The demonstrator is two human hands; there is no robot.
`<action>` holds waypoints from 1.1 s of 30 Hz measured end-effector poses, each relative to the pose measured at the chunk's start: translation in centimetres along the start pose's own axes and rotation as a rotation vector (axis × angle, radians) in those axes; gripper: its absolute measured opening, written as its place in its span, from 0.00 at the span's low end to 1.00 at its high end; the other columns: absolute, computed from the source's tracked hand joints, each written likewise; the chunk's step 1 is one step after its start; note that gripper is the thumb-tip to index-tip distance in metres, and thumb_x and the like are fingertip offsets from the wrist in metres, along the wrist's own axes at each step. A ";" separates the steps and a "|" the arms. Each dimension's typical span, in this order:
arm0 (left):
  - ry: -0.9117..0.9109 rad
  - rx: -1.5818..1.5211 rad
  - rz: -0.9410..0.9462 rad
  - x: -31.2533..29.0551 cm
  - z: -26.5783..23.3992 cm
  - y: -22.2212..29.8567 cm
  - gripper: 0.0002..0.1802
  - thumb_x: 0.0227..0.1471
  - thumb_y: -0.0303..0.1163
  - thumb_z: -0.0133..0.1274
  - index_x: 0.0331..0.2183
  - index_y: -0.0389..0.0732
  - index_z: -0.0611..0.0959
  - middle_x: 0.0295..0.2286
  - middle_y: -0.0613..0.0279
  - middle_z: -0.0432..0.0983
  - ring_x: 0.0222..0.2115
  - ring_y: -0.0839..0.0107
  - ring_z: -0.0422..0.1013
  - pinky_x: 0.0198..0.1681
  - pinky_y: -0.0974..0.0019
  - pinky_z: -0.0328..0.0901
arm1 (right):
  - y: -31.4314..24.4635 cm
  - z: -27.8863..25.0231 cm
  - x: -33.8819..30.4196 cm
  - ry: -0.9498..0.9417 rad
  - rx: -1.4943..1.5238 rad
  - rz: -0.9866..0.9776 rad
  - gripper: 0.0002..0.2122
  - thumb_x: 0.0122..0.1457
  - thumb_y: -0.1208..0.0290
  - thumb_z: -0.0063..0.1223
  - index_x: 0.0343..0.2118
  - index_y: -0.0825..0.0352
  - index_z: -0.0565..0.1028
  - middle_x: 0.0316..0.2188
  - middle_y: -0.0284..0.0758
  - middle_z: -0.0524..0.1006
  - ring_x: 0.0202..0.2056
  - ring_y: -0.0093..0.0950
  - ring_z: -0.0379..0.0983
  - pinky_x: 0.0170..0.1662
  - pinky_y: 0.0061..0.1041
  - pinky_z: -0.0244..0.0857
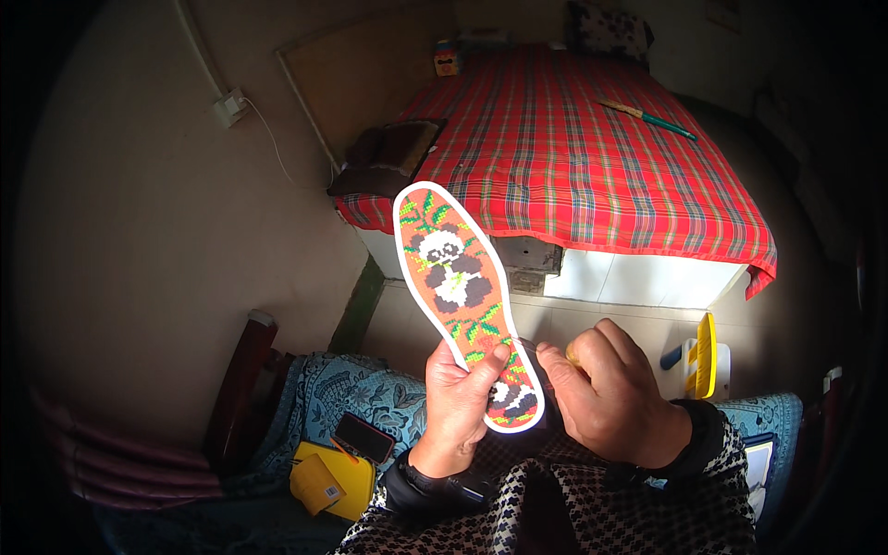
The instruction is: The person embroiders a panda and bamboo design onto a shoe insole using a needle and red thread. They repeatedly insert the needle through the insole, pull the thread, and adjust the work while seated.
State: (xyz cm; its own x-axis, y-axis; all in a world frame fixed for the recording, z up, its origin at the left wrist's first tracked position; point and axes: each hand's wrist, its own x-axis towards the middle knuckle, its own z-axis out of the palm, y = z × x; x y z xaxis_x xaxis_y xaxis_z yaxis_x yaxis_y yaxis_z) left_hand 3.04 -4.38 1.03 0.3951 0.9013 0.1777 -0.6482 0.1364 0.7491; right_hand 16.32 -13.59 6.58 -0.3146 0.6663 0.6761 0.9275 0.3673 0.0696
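An embroidered shoe insole [453, 268] with a white border stands tilted in front of me, its face toward me. Its stitched pattern has black-and-white pandas and green leaves on an orange-red ground. My left hand [458, 402] grips it by the narrow lower part, thumb across the front. Just right of the insole's edge, my right hand [615, 398] is closed, with thumb and index finger pinched together. A thin line shows between this pinch and the edge, too fine to tell whether it is thread or a needle.
A bed with a red plaid cover [527, 129] stands ahead, a green-handled stick [657, 122] lying on it. On the blue patterned seat cover [319, 388] at left are a dark phone [364, 437] and yellow booklets [356, 481]. A yellow-and-white plastic object [705, 356] stands at right.
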 end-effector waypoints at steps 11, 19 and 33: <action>-0.020 0.028 0.017 -0.1 0.0 0.0 0.18 0.47 0.17 0.54 0.43 0.33 0.73 0.36 0.56 0.77 0.34 0.71 0.75 0.40 0.67 0.71 | 0.2 -0.1 0.0 -0.005 -0.008 -0.018 0.13 0.44 0.77 0.50 0.33 0.78 0.72 0.23 0.36 0.62 0.26 0.30 0.61 0.31 0.25 0.61; -0.052 0.146 0.146 -0.3 -0.1 -0.6 0.17 0.49 0.18 0.54 0.43 0.33 0.74 0.37 0.57 0.77 0.35 0.73 0.74 0.40 0.68 0.70 | 0.1 -0.2 0.3 0.002 -0.047 -0.039 0.12 0.43 0.76 0.49 0.31 0.78 0.72 0.23 0.36 0.63 0.27 0.29 0.61 0.31 0.25 0.61; -0.146 0.463 0.356 -0.2 0.1 -1.6 0.13 0.47 0.19 0.56 0.39 0.33 0.77 0.32 0.65 0.75 0.30 0.80 0.71 0.35 0.75 0.66 | 0.1 0.6 0.3 -0.004 -0.052 0.001 0.08 0.45 0.74 0.52 0.29 0.72 0.71 0.24 0.36 0.65 0.27 0.29 0.63 0.31 0.23 0.62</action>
State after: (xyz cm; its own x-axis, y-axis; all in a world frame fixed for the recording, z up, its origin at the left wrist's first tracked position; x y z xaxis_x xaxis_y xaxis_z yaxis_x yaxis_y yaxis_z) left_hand 4.05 -4.85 -0.22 0.3128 0.7883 0.5299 -0.4193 -0.3859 0.8217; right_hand 16.17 -12.99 6.34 -0.3145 0.6695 0.6729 0.9370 0.3327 0.1069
